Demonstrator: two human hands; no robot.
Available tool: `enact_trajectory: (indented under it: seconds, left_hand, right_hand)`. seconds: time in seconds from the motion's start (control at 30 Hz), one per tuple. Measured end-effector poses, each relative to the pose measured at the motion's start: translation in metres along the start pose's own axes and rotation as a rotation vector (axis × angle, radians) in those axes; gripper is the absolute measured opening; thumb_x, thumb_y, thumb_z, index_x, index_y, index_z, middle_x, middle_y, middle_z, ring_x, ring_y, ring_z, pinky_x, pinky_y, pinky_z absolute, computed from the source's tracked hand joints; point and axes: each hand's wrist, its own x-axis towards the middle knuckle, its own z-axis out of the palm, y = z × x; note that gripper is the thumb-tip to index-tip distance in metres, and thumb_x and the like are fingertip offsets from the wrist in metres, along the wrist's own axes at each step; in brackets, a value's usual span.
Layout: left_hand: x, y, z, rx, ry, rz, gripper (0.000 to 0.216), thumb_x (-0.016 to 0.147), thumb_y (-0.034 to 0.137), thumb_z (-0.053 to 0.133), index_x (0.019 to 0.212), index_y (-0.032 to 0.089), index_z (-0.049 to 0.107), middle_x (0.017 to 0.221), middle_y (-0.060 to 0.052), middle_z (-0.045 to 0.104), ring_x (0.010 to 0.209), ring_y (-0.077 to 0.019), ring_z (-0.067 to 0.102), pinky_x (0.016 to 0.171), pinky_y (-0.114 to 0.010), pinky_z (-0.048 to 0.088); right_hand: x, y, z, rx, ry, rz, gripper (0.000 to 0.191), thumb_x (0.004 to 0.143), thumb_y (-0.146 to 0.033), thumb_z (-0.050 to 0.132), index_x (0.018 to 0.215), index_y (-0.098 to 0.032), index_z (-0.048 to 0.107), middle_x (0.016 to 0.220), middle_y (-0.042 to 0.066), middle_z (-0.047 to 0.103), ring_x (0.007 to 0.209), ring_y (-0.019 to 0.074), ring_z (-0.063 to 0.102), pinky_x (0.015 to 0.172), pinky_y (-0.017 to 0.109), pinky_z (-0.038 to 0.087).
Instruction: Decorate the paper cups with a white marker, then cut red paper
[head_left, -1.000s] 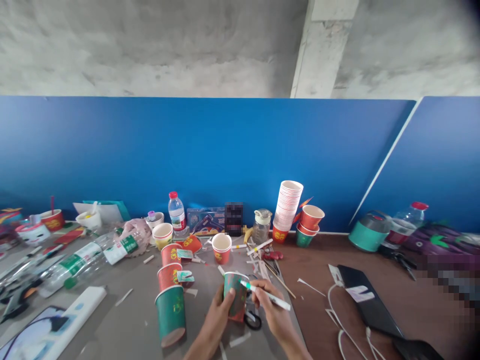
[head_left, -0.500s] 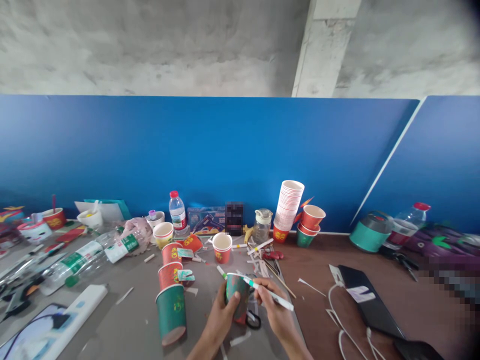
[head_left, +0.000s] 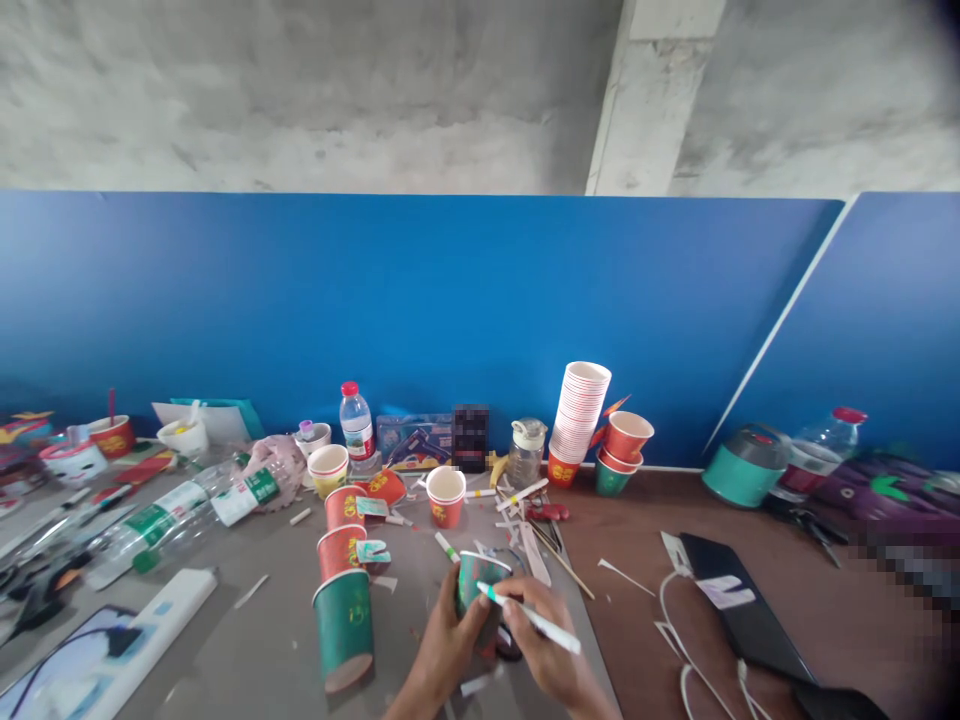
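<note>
My left hand (head_left: 448, 625) is closed around a green paper cup (head_left: 474, 572), its open rim facing up. In my right hand (head_left: 546, 640) is a white marker (head_left: 541, 622) with a green tip end, and that end meets the cup's side near the rim. Scissors (head_left: 509, 645) lie partly hidden under my hands. Left of them a row of nested cups lies on its side: a green cup (head_left: 343, 625) in front, red cups (head_left: 341, 552) behind. A red cup (head_left: 445, 497) stands upright beyond my hands, with a green-and-white marker (head_left: 445, 546) in front of it.
At the back stand a tall stack of paper cups (head_left: 581, 410), a lidded glass jar (head_left: 526, 455) and a water bottle (head_left: 355, 425). Plastic bottles (head_left: 169, 515) and a power strip (head_left: 169, 635) lie left. A black power bank (head_left: 742, 600) with a white cable is on the right. Paper scraps litter the table.
The green cup has tilted and turned in my left hand. My right hand has shifted, and the marker's tip has moved left and down onto the cup's side.
</note>
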Motion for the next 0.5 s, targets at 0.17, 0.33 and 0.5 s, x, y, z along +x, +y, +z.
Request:
enact_trajectory:
  seconds: [0.17,0.33,0.5]
  left_hand:
    - [-0.0007,0.0006,0.0024,0.039,-0.006,-0.006,0.076,0.068,0.051,0.06,0.127,0.007,0.042,0.114,-0.015,0.063,0.106,-0.0272,0.056,0.091,-0.032,0.043]
    - [-0.0023,0.003,0.0033,0.072,-0.002,-0.014,0.076,0.066,0.051,0.061,0.126,0.009,0.043,0.113,-0.013,0.064,0.106,-0.0263,0.056,0.091,-0.031,0.042]
    - [-0.0039,0.0063,0.0042,0.027,0.012,-0.02,0.073,0.064,0.047,0.064,0.124,0.009,0.046,0.111,-0.013,0.066,0.104,-0.0273,0.057,0.091,-0.031,0.042]
  right_hand:
    - [0.0019,-0.0026,-0.0051,-0.037,0.044,-0.01,0.021,0.086,-0.028,0.045,0.087,-0.019,0.064,0.075,0.005,0.067,0.065,0.017,0.062,0.059,0.025,0.048]
    - [0.0016,-0.001,-0.0053,-0.044,-0.031,-0.034,0.019,0.085,-0.026,0.047,0.084,-0.019,0.065,0.075,0.004,0.067,0.069,0.0173,0.063,0.062,0.026,0.048]
    - [0.0009,-0.0039,-0.0054,-0.021,0.025,0.002,0.018,0.084,-0.026,0.049,0.087,-0.02,0.066,0.078,0.005,0.067,0.071,0.019,0.062,0.064,0.028,0.048]
